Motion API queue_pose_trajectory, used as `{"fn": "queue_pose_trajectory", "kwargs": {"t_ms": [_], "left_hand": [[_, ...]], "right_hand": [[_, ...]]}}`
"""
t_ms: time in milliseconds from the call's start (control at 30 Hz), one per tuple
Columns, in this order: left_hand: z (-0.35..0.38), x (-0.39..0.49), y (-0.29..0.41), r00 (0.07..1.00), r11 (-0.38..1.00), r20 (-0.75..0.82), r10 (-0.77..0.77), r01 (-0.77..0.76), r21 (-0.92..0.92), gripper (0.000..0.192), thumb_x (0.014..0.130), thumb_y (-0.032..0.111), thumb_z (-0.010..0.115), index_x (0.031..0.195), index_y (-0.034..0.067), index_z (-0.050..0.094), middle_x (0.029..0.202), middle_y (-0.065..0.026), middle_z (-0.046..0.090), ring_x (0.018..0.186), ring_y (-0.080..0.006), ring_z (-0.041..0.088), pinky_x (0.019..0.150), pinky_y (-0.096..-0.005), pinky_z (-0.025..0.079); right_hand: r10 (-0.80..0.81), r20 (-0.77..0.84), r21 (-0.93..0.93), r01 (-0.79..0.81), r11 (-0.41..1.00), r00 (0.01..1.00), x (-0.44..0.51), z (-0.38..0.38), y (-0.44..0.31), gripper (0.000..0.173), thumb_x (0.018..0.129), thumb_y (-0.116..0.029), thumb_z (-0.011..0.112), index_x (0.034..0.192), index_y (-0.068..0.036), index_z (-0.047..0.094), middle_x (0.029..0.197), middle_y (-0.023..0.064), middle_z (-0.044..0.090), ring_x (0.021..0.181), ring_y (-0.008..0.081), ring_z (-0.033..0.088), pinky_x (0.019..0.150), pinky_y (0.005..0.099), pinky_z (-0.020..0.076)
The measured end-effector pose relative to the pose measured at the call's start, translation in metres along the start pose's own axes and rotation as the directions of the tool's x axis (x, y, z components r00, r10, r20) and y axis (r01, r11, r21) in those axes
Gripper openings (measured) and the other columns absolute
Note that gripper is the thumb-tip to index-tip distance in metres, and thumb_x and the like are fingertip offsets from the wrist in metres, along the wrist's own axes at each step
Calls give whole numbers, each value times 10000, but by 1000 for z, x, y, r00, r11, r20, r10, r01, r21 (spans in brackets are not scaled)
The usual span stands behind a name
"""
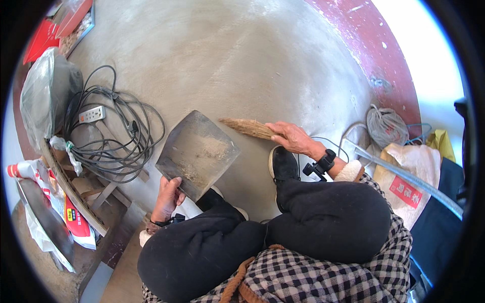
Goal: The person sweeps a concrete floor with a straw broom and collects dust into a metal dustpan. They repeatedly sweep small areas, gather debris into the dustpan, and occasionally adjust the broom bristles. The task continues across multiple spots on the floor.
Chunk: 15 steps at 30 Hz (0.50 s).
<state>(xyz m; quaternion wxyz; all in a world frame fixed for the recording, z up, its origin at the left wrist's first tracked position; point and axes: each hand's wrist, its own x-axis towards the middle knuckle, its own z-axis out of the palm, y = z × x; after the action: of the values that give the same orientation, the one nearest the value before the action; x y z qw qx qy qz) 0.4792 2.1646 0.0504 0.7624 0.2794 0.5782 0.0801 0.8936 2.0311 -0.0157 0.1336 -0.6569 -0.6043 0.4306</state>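
My left hand (169, 199) grips the near edge of a grey metal dustpan (176, 153), thumb on top. Fine brown dust (214, 147) and crumbs lie spread across the pan, thickest toward its right side. In my right hand (293, 138) is a short straw hand brush (248, 128), its bristles pointing left toward the pan's far right edge. A small gap separates the brush tip from the pan. Both are in front of my bent knees, over the concrete floor (257, 83).
To the left, a coiled black cable (121, 140) with a white power strip (92, 114) hangs by a wooden stool (75, 189). A plastic-covered bundle (51, 94) stands behind it. On the right are a tied plastic bag (387, 127), a metal tube (409, 176) and a white sack (401, 166).
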Motion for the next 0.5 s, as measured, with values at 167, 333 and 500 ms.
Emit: {"fn": "queue_pose_trajectory", "kwargs": {"t_ms": [167,333,500], "left_hand": [[14,-8,4,999,1000,-29,24,-24,17,269,912,211,547,1098,65,420,845,-58,556,405,-107,425,329,-222,324],[27,-25,3,973,996,-214,82,-88,-17,217,911,194,566,1022,85,415,725,-37,508,355,-108,358,308,-225,312],[59,-37,16,925,995,-376,52,-81,-63,218,894,197,605,951,111,412,649,-26,475,342,-122,410,284,-230,317]], "right_hand": [[179,-283,-83,-210,974,942,-21,-60,80,385,956,-238,545,1320,-114,559,1125,158,607,1038,322,589,890,391,477],[226,-453,24,-242,970,863,-15,-119,95,372,942,-216,553,1294,-98,562,1083,154,605,976,334,598,845,422,483],[15,-96,-38,-19,999,995,-23,-78,60,399,941,-231,550,1318,-104,528,1127,147,579,1026,345,588,856,430,485]]}}
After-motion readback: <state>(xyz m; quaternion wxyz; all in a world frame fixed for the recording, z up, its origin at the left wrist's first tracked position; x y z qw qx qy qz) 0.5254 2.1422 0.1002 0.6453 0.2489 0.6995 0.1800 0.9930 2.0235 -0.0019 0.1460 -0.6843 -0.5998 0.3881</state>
